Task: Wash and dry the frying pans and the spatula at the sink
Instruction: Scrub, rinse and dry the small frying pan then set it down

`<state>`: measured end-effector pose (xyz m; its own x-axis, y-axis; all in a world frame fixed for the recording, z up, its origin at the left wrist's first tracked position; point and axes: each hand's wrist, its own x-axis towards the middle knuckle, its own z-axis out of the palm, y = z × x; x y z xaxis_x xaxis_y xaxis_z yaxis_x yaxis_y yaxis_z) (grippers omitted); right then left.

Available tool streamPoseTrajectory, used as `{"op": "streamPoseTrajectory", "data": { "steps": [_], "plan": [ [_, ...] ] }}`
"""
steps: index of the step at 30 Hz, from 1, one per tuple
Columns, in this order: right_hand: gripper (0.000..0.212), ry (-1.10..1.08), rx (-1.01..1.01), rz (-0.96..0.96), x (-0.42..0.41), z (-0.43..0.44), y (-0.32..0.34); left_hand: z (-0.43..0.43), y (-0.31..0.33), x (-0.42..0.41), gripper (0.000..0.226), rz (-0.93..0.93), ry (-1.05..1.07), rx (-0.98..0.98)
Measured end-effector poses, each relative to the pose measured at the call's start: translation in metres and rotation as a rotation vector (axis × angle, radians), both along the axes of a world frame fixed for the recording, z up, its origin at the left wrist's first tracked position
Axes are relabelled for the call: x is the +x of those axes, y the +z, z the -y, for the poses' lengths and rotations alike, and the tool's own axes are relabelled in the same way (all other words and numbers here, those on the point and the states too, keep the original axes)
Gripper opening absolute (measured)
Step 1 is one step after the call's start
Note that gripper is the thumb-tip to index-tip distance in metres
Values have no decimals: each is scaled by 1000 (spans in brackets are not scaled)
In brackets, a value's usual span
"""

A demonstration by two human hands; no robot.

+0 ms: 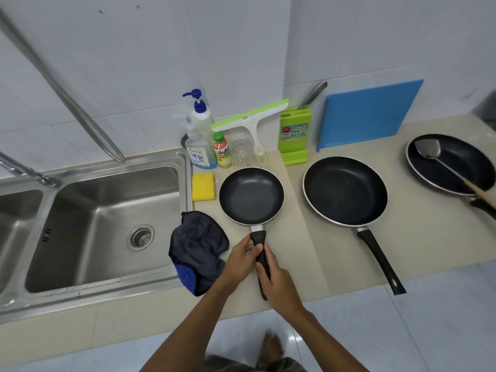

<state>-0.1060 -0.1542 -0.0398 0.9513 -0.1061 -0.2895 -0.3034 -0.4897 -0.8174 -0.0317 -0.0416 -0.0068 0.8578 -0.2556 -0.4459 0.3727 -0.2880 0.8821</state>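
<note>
sink [171, 183]: I see the basin empty, dry-looking
small pan [251, 196]: empty, on the surface beside the sink
middle pan [345, 191]: empty
far pan [453, 159]: holds the spatula [429, 153]
left hand [243, 257]: grip clenched on the small pan's handle, near the bowl
right hand [279, 285]: grip clenched lower on the same handle
cloth [197, 251]: at sink edge, just beside left hand

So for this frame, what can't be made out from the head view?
- Third pan: its handle is cut off by the right edge.
- Spatula: the handle end runs off the same edge.
- Small pan: its handle is mostly covered by the left hand and right hand.
- Left sink basin: cropped by the left edge.
</note>
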Motion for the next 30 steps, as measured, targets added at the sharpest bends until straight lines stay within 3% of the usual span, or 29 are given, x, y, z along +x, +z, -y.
{"op": "streamPoseTrajectory", "data": {
  "steps": [10,24,30],
  "plan": [
    [59,-31,17,39,3,-1,8,0,1,3,27,-21,55,-65],
    [58,-6,34,2,4,-4,11,-2,-3,3,31,-41,60,-56],
    [60,41,-46,-5,4,2,12,-3,-1,1,39,45,52,103]
  ]
}}
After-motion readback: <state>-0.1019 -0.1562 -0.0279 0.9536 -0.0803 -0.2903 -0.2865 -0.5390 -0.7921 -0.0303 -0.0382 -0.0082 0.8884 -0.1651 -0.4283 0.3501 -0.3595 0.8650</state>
